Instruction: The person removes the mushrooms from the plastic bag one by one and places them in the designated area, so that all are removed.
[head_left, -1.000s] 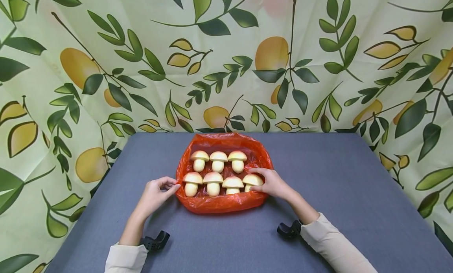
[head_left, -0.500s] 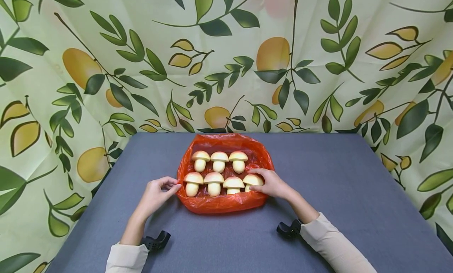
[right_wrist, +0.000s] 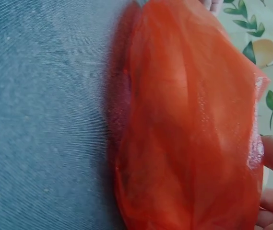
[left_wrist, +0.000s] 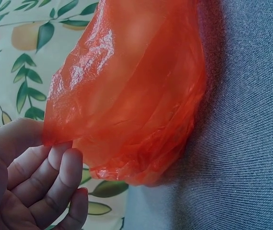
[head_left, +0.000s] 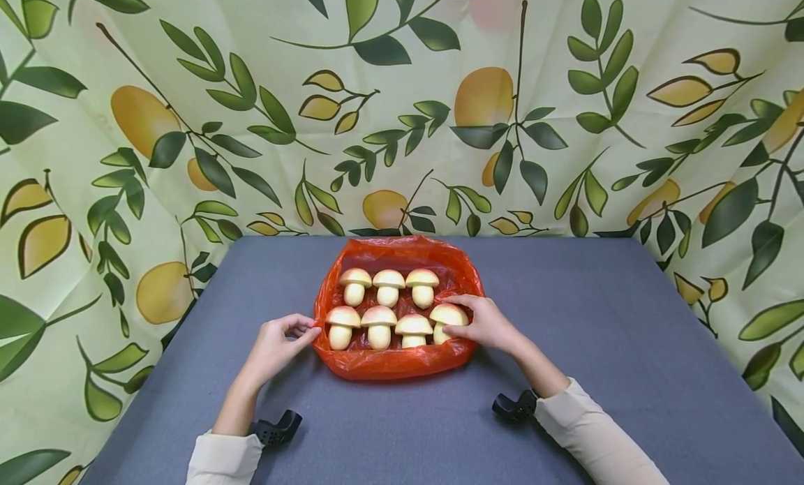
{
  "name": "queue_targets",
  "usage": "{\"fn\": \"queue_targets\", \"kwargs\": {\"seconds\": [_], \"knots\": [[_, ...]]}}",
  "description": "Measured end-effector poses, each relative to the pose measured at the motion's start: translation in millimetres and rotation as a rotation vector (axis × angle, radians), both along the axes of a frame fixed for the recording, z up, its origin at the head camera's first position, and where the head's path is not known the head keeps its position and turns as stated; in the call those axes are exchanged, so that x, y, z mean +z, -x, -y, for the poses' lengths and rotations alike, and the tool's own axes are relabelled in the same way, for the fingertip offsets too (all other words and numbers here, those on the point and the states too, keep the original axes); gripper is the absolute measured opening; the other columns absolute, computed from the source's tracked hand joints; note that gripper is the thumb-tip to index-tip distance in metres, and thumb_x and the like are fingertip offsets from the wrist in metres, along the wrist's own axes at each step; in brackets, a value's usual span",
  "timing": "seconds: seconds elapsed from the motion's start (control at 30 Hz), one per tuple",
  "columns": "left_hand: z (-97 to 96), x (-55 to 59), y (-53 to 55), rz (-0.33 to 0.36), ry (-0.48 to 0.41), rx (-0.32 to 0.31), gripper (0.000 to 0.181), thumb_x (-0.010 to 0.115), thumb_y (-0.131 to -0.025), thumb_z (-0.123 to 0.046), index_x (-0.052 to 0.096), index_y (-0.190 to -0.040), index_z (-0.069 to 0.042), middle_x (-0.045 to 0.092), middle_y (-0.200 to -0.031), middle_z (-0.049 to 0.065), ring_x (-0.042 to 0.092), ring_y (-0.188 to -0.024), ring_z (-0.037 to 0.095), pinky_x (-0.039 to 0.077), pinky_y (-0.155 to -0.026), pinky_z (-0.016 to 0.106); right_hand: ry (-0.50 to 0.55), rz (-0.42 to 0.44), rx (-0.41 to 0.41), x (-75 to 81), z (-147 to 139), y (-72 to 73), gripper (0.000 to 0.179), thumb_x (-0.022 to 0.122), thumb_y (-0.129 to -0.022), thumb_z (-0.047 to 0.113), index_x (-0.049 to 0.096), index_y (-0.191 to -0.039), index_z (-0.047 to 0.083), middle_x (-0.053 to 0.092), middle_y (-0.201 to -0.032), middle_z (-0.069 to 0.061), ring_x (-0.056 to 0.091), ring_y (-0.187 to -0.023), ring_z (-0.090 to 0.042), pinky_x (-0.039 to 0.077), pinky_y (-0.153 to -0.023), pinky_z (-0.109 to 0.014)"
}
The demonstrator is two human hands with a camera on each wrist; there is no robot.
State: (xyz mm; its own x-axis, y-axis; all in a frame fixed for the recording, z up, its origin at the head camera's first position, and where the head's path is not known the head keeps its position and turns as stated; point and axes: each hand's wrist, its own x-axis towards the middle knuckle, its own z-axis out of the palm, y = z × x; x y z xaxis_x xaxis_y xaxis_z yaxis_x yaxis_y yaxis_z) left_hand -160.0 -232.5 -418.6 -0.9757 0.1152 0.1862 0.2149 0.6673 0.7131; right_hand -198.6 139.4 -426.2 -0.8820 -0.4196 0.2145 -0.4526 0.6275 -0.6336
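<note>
In the head view a red plastic bag [head_left: 396,365] lies open in the middle of the table, its rim rolled outward. Inside are cream-yellow mushrooms with reddish-tinted caps: three in the back row, several in front. My left hand [head_left: 276,345] pinches the bag's left rim between thumb and fingers, as the left wrist view also shows. My right hand [head_left: 493,326] reaches over the right rim, its thumb and fingers around the rightmost front mushroom [head_left: 449,315]. In the right wrist view the bag's wall [right_wrist: 189,120] hides that mushroom and part of the fingers [right_wrist: 270,206].
The bag stands on a grey-blue cloth-covered table [head_left: 389,429]. Behind and to both sides hangs a pale curtain [head_left: 402,122] printed with leaves and fruit. A black wrist camera [head_left: 276,428] sits below the left hand, another camera [head_left: 514,407] below the right.
The rightmost front mushroom has tilted or risen slightly, so more of its stem shows. The right thumb and fingers have shifted a little; the left hand has stayed still.
</note>
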Motion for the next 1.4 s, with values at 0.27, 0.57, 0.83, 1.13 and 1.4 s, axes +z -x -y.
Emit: {"fn": "queue_targets", "kwargs": {"seconds": [0.27,0.57,0.83,1.13,1.4], "knots": [[0.1,1.4,-0.5,-0.003,-0.001,0.009,0.011,0.072,-0.084,-0.012,0.071,-0.089,-0.002,0.072,-0.080,0.010,0.055,-0.067,-0.007,0.048,-0.061,0.017,0.040,-0.019,-0.038,7.2,-3,0.7,0.046,0.081,-0.076,0.017,0.066,-0.116,-0.001,0.071,-0.111,-0.018,0.067,-0.097,-0.026,0.053,-0.084,-0.037],[-0.3,4.7,-0.8,0.012,-0.018,0.015,0.012,0.072,-0.085,-0.013,0.071,-0.089,-0.002,0.073,-0.081,0.010,0.055,-0.067,-0.007,0.047,-0.062,0.016,0.061,-0.030,-0.044,15.4,-7,0.2,0.047,0.081,-0.076,0.016,0.065,-0.117,-0.001,0.070,-0.113,-0.020,0.066,-0.102,-0.030,0.052,-0.088,-0.042],[-0.9,4.1,-1.1,0.007,-0.024,0.010,0.011,0.072,-0.085,-0.011,0.071,-0.089,-0.001,0.072,-0.081,0.011,0.055,-0.068,-0.008,0.048,-0.063,0.017,0.104,-0.006,-0.050,26.2,-15,-0.9,0.047,0.080,-0.077,0.015,0.065,-0.119,-0.001,0.069,-0.116,-0.020,0.066,-0.100,-0.028,0.053,-0.084,-0.029],[-0.2,4.8,-2.2,-0.005,-0.025,-0.001,0.011,0.072,-0.085,-0.012,0.071,-0.089,-0.002,0.072,-0.080,0.010,0.055,-0.067,-0.008,0.048,-0.062,0.018,0.207,0.070,0.000,32.0,-29,4.3,0.048,0.079,-0.078,0.010,0.063,-0.121,-0.004,0.067,-0.117,-0.023,0.067,-0.100,-0.027,0.055,-0.085,-0.028],[-0.4,4.5,-1.7,0.001,-0.018,0.004,0.011,0.072,-0.085,-0.013,0.071,-0.089,-0.002,0.072,-0.080,0.010,0.055,-0.067,-0.007,0.047,-0.062,0.017,0.203,0.072,0.022,35.5,-43,6.5,0.050,0.080,-0.077,0.010,0.063,-0.122,-0.003,0.067,-0.118,-0.022,0.062,-0.096,0.001,0.051,-0.083,-0.013]]}}
